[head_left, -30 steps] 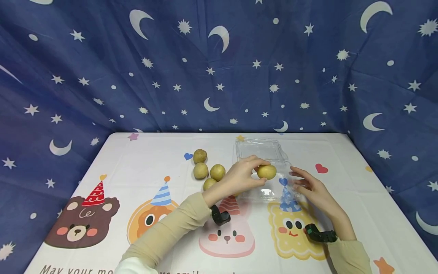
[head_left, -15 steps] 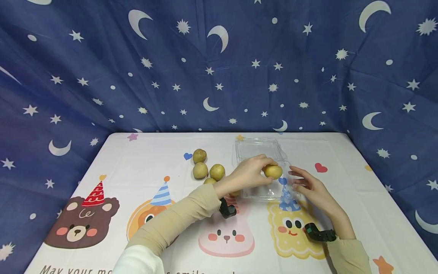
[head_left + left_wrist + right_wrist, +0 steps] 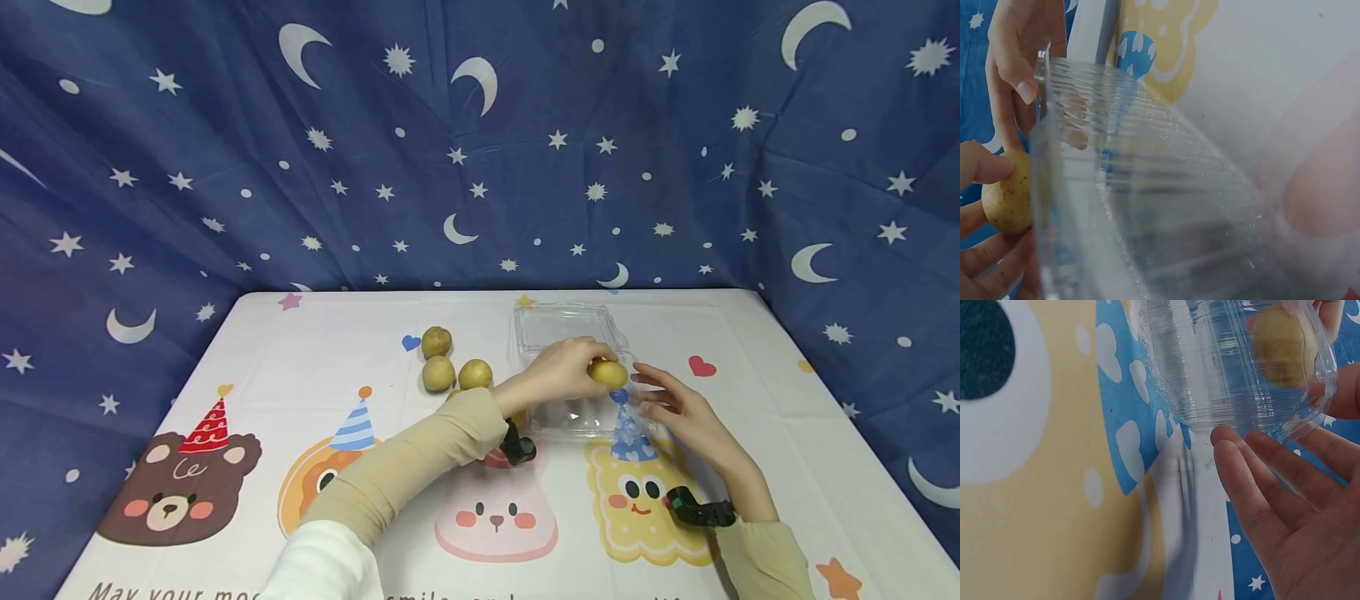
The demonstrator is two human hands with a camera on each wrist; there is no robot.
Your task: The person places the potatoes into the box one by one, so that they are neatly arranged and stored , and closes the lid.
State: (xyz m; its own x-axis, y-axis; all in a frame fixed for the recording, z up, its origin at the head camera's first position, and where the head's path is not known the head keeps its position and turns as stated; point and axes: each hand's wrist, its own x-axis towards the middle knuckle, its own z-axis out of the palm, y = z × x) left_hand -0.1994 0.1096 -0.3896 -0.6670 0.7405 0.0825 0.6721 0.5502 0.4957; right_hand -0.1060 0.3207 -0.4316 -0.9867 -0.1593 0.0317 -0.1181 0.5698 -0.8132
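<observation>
Backdrop (image 3: 540, 92): blue, stars/moons. Tablecloth (image 3: 360, 325): white, printed. L hand (image 3: 562, 368): pinches 1 potato (image 3: 611, 375), now further R over box (image 3: 577, 417) than a sec ago; carry looks well along. Box: clear, lid (image 3: 566, 323) open behind; no potato seen in base (part hidden). R hand (image 3: 686, 412): fingers loosely extended, hold nothing, at box's R wall. Loose potatoes (image 3: 476, 374): L of box.

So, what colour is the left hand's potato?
The potato is yellow with brown specks, clearest in the left wrist view.

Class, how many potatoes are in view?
6: one potato in the left hand, three on the tablecloth, two partly behind the left arm. More may be hidden.
</observation>
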